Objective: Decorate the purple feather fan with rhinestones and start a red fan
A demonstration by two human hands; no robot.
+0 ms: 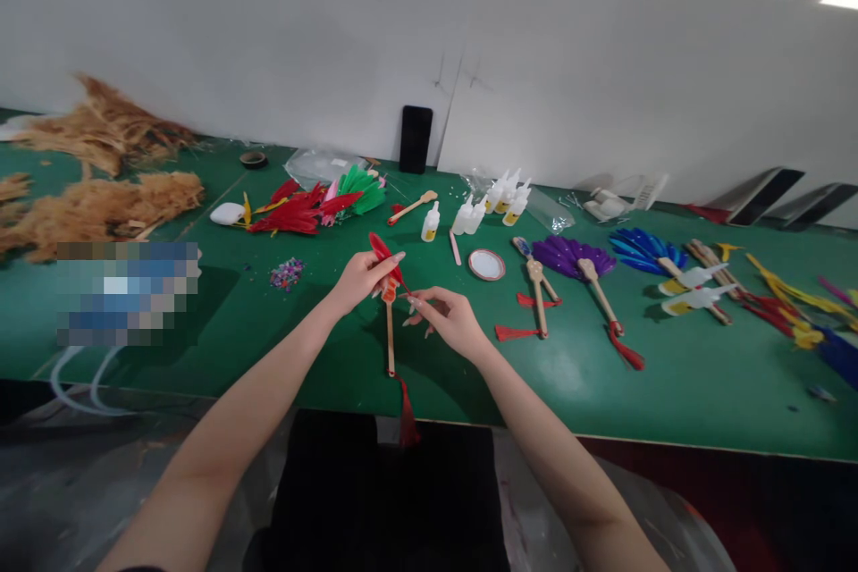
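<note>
My left hand (357, 281) pinches a red feather (381, 247) between thumb and fingers. The feather slants down toward my right hand (448, 318), whose thumb and forefinger close on its thin lower end. Beneath the feather lies a wooden fan handle (391, 338) with an orange-red patch at its head, partly hidden by my left fingers. From the handle's near end a red tassel (407, 416) hangs over the table edge.
Red feathers (295, 213), green feathers (362, 193) and several glue bottles (431, 222) stand or lie behind my hands. Rightward are a round lid (486, 264), a purple feather fan (569, 256) and a blue one (640, 250). Brown fibre (127, 210) lies far left.
</note>
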